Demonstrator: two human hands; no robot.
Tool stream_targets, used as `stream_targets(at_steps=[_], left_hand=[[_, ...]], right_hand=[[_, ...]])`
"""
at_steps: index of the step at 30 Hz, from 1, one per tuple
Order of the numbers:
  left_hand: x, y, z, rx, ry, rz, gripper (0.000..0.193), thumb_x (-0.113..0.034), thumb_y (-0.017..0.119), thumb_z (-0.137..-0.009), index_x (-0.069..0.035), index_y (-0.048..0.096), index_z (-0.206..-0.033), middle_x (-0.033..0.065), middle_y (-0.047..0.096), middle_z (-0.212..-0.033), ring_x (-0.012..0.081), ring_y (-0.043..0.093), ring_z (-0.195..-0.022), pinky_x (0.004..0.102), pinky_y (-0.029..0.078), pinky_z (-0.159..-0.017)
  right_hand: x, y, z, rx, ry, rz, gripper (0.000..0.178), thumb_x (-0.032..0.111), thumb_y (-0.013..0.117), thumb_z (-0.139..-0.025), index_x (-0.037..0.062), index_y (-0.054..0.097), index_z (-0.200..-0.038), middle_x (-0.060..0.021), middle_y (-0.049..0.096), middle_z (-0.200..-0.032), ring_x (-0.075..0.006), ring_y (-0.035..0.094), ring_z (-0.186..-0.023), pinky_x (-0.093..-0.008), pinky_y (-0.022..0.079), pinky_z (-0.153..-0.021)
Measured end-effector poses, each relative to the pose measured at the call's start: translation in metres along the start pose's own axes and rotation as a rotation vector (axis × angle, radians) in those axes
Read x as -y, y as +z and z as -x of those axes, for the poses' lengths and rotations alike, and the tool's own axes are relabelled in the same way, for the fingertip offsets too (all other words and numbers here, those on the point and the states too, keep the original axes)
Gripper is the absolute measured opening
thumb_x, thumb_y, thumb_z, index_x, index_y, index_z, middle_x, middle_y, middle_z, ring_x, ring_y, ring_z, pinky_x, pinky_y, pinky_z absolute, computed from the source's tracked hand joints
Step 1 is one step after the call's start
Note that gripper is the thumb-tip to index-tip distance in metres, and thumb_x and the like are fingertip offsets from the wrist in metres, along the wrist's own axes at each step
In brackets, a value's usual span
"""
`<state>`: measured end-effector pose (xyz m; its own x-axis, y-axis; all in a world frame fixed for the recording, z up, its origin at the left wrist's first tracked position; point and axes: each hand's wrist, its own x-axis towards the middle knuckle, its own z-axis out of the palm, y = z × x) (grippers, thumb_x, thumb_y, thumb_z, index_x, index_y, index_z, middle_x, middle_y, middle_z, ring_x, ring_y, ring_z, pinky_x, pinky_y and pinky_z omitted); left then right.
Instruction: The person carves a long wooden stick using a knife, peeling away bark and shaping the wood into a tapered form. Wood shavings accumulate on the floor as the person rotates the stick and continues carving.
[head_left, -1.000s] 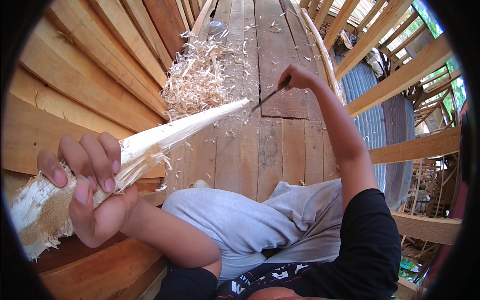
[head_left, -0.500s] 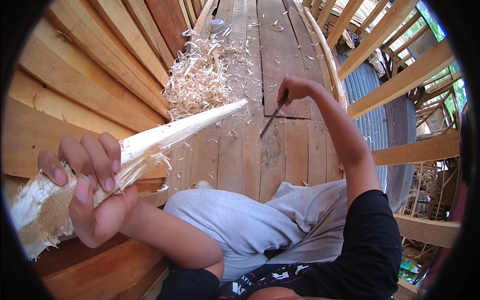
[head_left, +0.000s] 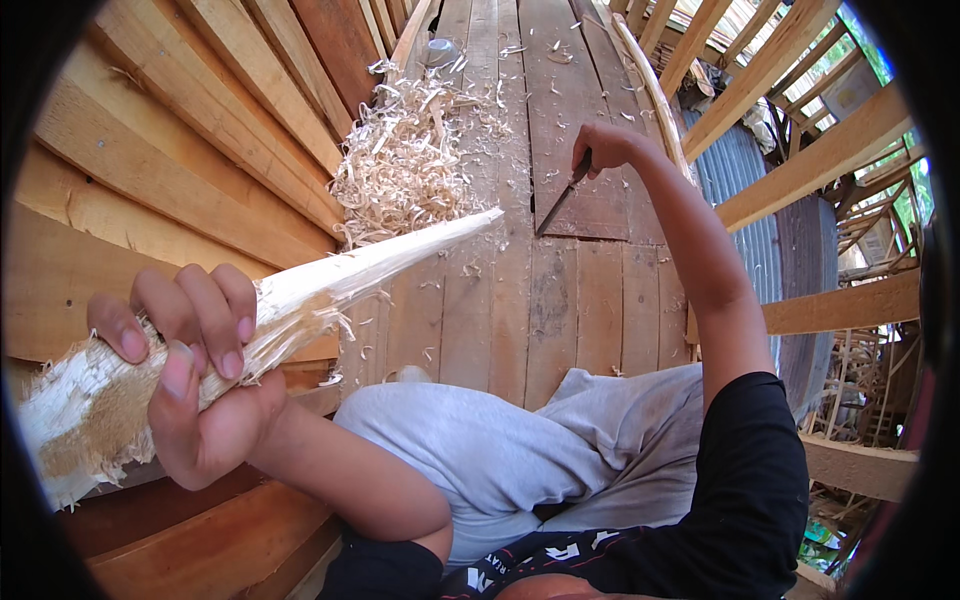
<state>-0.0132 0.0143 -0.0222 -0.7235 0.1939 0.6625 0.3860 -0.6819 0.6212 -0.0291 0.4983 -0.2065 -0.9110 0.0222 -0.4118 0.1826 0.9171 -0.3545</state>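
My left hand (head_left: 205, 370) is wrapped round the thick, rough end of a pale piece of wood (head_left: 345, 272). The wood tapers to a point aimed up and to the right, and frayed fibres hang along its lower side. Out over the plank floor, my right hand (head_left: 605, 150) grips the dark handle of a knife (head_left: 562, 208). The narrow blade slants down and to the left, its tip near a seam in the boards. Blade and wood are apart, with floor showing between them.
Curled wood shavings (head_left: 405, 165) are heaped beside the slanted board wall (head_left: 200, 130) on the left. A small grey cup (head_left: 438, 53) stands beyond them. On the right are wooden rails (head_left: 840, 300) and corrugated metal sheeting (head_left: 735, 190). My legs (head_left: 450, 430) are folded below.
My right hand and the knife have moved slightly up and to the right. The wood and my left hand have shifted a little right in the picture; both grips are unchanged.
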Motion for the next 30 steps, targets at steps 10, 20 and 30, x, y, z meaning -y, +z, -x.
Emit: stream_targets(at_steps=[10,20,30], left_hand=[[0.019,-0.002,-0.005,0.050,-0.019,0.025,0.024,-0.005,0.050,-0.074,-0.011,0.040,-0.095,0.0028,0.037,-0.065,0.0107,0.039,-0.053,0.0303,0.034,-0.059],[0.040,0.048,0.005,0.068,-0.067,0.153,0.026,0.002,0.053,-0.071,-0.006,0.038,-0.092,0.0068,0.041,-0.066,0.0135,0.042,-0.053,0.0290,0.039,-0.056],[0.085,0.098,0.036,0.003,-0.154,0.183,0.025,0.003,0.054,-0.070,-0.007,0.040,-0.090,0.0064,0.043,-0.066,0.0143,0.044,-0.052,0.0298,0.039,-0.056]], right_hand=[[0.014,0.004,0.010,-0.605,0.385,-0.095,0.026,0.023,0.058,-0.086,0.0045,0.067,-0.102,-0.0197,0.067,-0.093,-0.0331,0.065,-0.087,-0.0402,0.050,-0.077],[0.074,0.088,0.154,-0.392,0.280,-0.943,0.029,0.024,0.058,-0.093,-0.0001,0.052,-0.107,-0.0060,0.057,-0.076,-0.0108,0.054,-0.060,-0.0268,0.044,-0.049],[0.136,0.114,0.187,-0.400,0.252,-1.108,0.030,0.034,0.049,-0.096,0.0045,0.051,-0.102,-0.0010,0.047,-0.070,-0.0093,0.042,-0.053,-0.0266,0.035,-0.045]])
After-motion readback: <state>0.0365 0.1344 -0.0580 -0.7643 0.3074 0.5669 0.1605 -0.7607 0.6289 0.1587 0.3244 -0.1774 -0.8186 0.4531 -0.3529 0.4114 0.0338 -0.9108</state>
